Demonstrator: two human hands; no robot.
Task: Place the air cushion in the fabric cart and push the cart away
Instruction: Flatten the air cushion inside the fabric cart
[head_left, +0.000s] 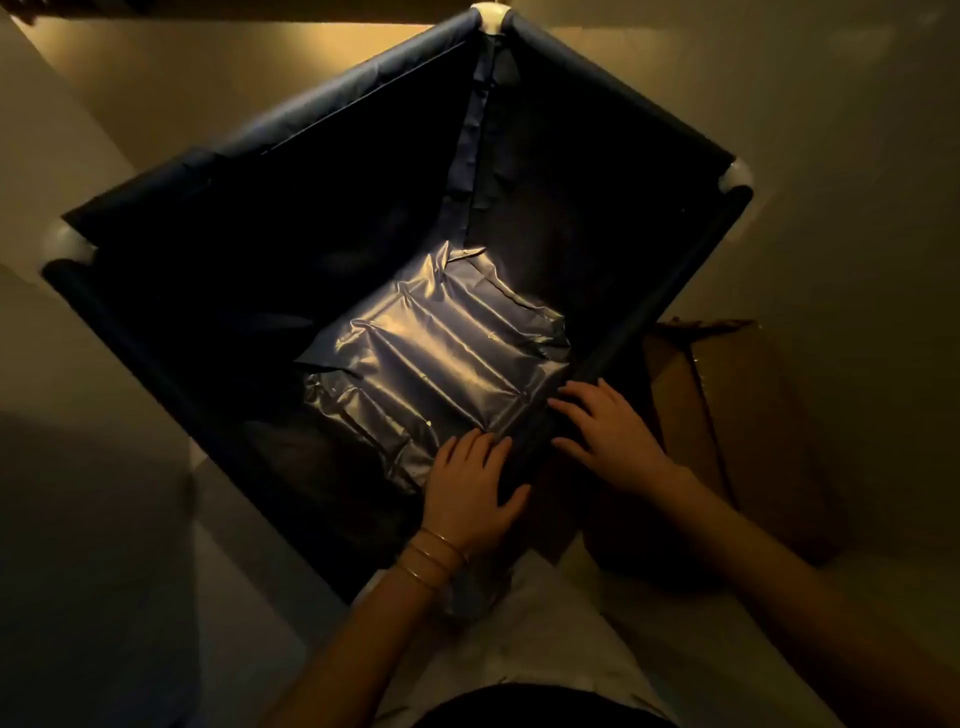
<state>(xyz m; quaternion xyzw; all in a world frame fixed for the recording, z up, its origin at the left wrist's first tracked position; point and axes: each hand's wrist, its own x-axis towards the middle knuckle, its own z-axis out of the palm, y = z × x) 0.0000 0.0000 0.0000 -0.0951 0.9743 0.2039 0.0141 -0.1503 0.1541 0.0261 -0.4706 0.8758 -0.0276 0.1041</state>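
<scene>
The silvery ridged air cushion (436, 364) lies flat on the bottom of the dark blue fabric cart (291, 140), toward its near right side. White connectors mark the cart's corners. My left hand (475, 488), with thin bangles on the wrist, rests on the cart's near corner rim, fingers over the edge and thumb spread. My right hand (608, 431) lies flat with fingers apart on the right rim bar, just beside the cushion's corner. Neither hand closes around the cushion.
A brown cardboard box (727, 415) stands right of the cart, close to my right forearm. Pale floor (805, 156) surrounds the cart on the left and far sides. The scene is dim, with warm light at the top.
</scene>
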